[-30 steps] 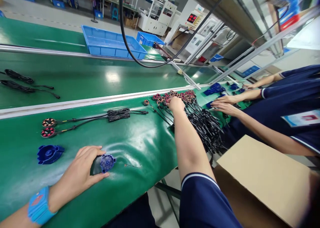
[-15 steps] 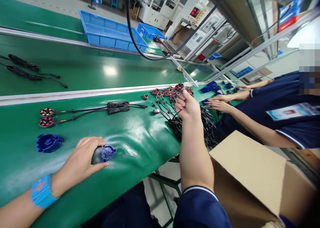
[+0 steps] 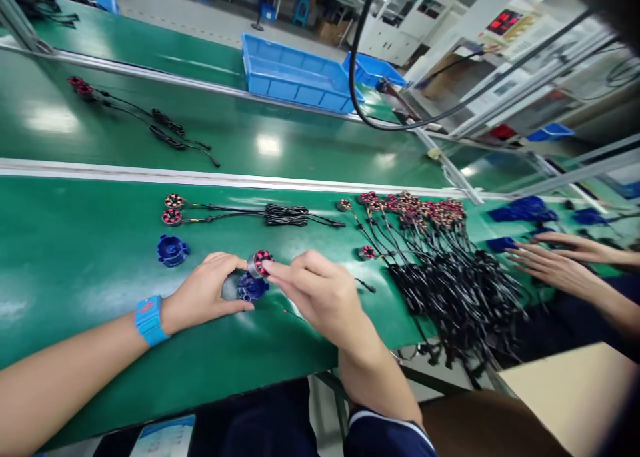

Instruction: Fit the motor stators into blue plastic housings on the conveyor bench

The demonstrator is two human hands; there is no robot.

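Note:
My left hand, with a blue wristband on its wrist, is curled around a blue plastic housing that sits on a small dark fixture on the green table. My right hand pinches a round wound coil with red and copper windings and holds it just above the housing. The coil's black cable runs off under my right hand. To the right lies a heap of the same coils with black cables.
A second blue housing lies left of my hands. Two coils with bundled cables lie behind it. Another pair rides the far belt. Blue bins stand beyond. A co-worker's hands rest at the right by blue parts.
My right hand has drawn one coil out of the heap and brought it left to the housing under my left hand. The view has swung left.

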